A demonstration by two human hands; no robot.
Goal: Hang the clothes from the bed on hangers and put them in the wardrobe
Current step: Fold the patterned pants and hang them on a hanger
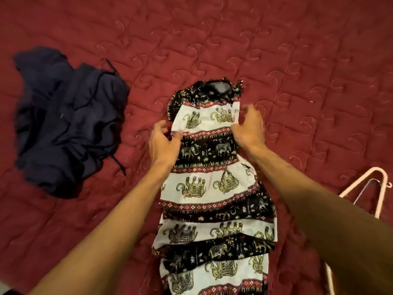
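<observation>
Between the two sets of fingertips lies the upper part of a printed garment (204, 188). The left hand (164, 143) has its thumb resting on the cloth's left edge, while its fingers (161, 126) are spread, loosely bent and just off that edge, clamped on nothing. The right hand (249, 128) sits at the opposite edge with its thumb on the fabric and its fingers bent over the border. Motion blur hides whether they pinch it. The garment runs from beyond the fingertips, where a dark neckline opening shows, back under the wrists and between the forearms to the near edge of view. It is banded crosswise: white bands with olive-yellow elephants alternate with black bands of paler elephants and small motifs, and narrow red patterned strips separate them. The lower bands lie in overlapping folds. It rests on a dark red quilted bedspread (212, 39) with stitched curls. Well out to the left of the left hand, a navy garment (68, 124) is heaped in a crumpled pile with thin straps trailing. Out to the right, behind the right forearm, lies a pale pink hanger (381, 192).
</observation>
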